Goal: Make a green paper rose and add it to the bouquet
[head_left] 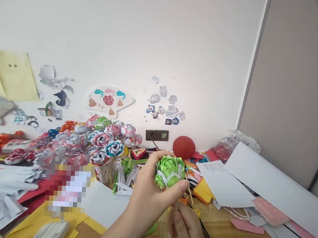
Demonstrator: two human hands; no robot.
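Observation:
A green and white folded-paper flower (170, 170) is held up above the wooden table. My left hand (154, 190) curls around its head, fingers behind it and thumb along the lower right side. Below the bloom, my right hand (183, 224) is closed in a pinch around what looks like the flower's thin stem, mostly hidden by the fingers. Behind my left wrist lie green and white paper strips (129, 171).
A bunch of paper flowers (101, 140) stands at the left. White paper strips (3, 199) and yellow sheets (88, 222) cover the near left. A red balloon (184, 147) rests by the wall. White sheets (225, 184) and a pink device (270, 210) lie at the right.

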